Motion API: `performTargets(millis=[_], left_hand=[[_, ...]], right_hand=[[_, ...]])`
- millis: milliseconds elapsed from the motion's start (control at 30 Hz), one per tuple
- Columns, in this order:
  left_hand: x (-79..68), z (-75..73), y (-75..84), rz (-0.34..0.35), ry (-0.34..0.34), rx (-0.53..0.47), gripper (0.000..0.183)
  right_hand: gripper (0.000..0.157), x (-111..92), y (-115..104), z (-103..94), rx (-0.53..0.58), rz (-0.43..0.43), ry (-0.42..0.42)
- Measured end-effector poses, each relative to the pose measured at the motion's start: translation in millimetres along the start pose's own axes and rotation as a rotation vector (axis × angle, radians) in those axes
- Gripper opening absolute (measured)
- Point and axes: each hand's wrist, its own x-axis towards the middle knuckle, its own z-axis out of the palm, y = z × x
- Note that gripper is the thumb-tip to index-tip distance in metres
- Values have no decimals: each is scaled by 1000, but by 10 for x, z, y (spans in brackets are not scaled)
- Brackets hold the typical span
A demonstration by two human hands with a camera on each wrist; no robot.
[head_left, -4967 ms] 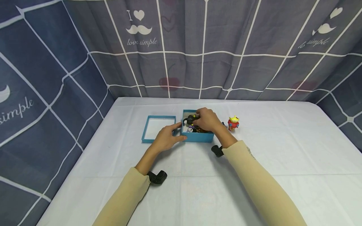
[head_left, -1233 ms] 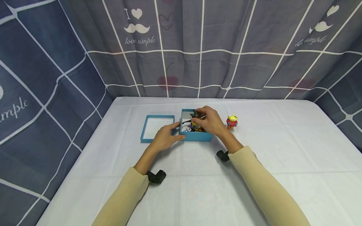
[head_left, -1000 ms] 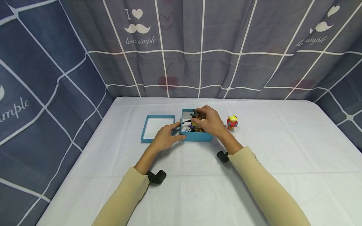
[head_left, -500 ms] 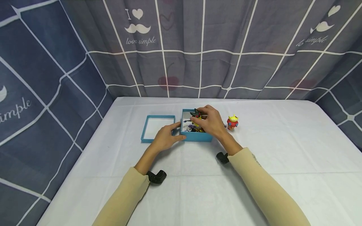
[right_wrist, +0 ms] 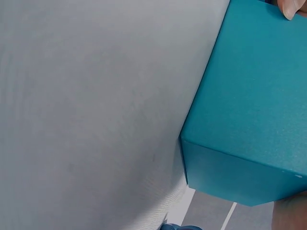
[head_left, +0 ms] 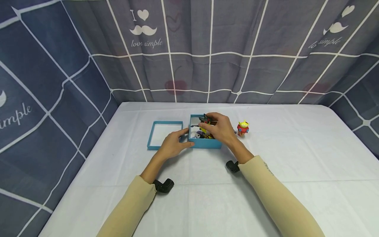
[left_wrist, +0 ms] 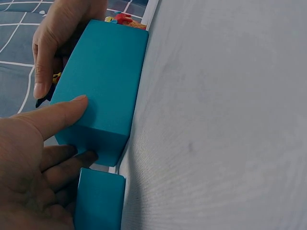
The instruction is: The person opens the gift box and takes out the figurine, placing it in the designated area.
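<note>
My right hand (head_left: 220, 127) reaches over an open blue box (head_left: 206, 144), thumb and fingers pinching a dark toy figure (head_left: 203, 119) with pointed ears and touches of red and yellow. Its lower part is hidden among several small toys (head_left: 199, 135) inside. At the box's left front corner, my left hand (head_left: 171, 144) holds the box. The left wrist view shows that thumb (left_wrist: 72, 112) on the front wall and the fingers at the left end wall. The right wrist view is mostly filled by the box (right_wrist: 249, 96); the held figure is out of sight there.
Left of the box lies its blue-rimmed lid (head_left: 150, 135), white inside up. A toy figure in red with a yellow head (head_left: 243, 128) stands to the right. A small dark blue thing (right_wrist: 180, 227) shows at the bottom of the right wrist view. Grid-patterned curtains (head_left: 189, 65) enclose the white-covered table.
Five seconds ago my right hand held a black thing over the box; now it pinches the pointed-eared figure, which has tipped more upright over the last second. My left hand stays on the box.
</note>
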Motion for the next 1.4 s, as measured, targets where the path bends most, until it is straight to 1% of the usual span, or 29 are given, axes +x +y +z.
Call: performTargets(millis=[167, 333, 433, 700, 900, 1133, 1233, 1400], left_hand=[[-3, 1, 4, -1, 1, 10, 72], [1, 8, -3, -6, 5, 11, 72], [2, 11, -3, -7, 6, 10, 72], [2, 13, 0, -3, 10, 11, 72], [12, 25, -12, -4, 16, 8, 72], [9, 33, 2, -18, 22, 15, 72], [12, 35, 4, -22, 23, 21, 72], [13, 35, 0, -10, 24, 22, 72]], right_hand=[[46, -11, -9, -4, 10, -4, 13], [45, -19, -23, -6, 8, -40, 65], [46, -25, -39, -14, 0, -44, 88], [45, -52, -114, -96, -19, -47, 78], [44, -90, -184, -191, 18, -52, 81], [42, -180, -220, -279, 13, -74, 62], [42, -220, -219, -314, 13, -75, 70], [40, -273, -216, -383, 5, -93, 105]])
